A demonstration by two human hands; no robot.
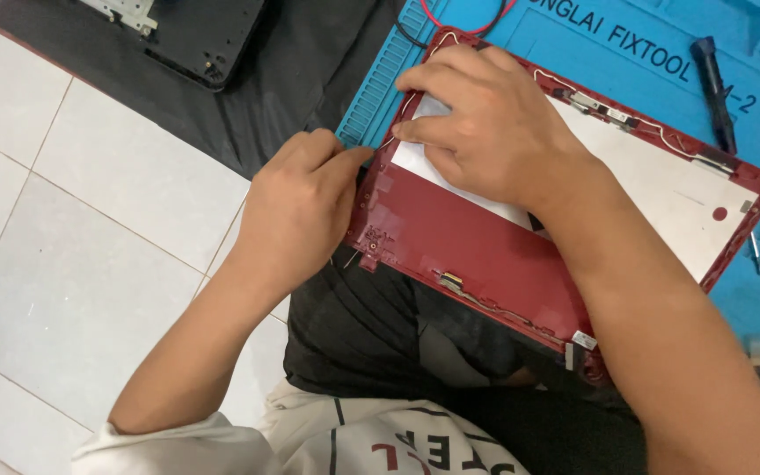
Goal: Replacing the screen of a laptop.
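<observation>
A red laptop lid shell [485, 255] lies inner side up across the near left corner of a blue repair mat [644, 53], its near edge hanging off the mat over the person's dark-clothed lap. The left hand [296, 207] sits at the shell's left edge, thumb and forefinger pinched shut on a thin pale wire [387, 142] that runs along that edge. The right hand [485, 119] lies palm down on the shell's far left part, fingers curled and pressing near the same wire; it grips nothing that can be made out, and it covers much of the white sheet [661, 189] lining the shell's inside, so the corner beneath it is hidden.

Thin cabling [635, 119] follows the shell's far edge toward the right corner, and a small metal hinge fitting [450, 281] sits near the near edge with another wire trailing right from it. On the mat beyond the shell's far right corner lies a dark slim tool [714, 88]. A red cable loop [468, 22] rests at the mat's far edge. Left of the mat, on a black cloth [310, 62], lies a black laptop base [195, 35]. White floor tiles [90, 229] fill the left.
</observation>
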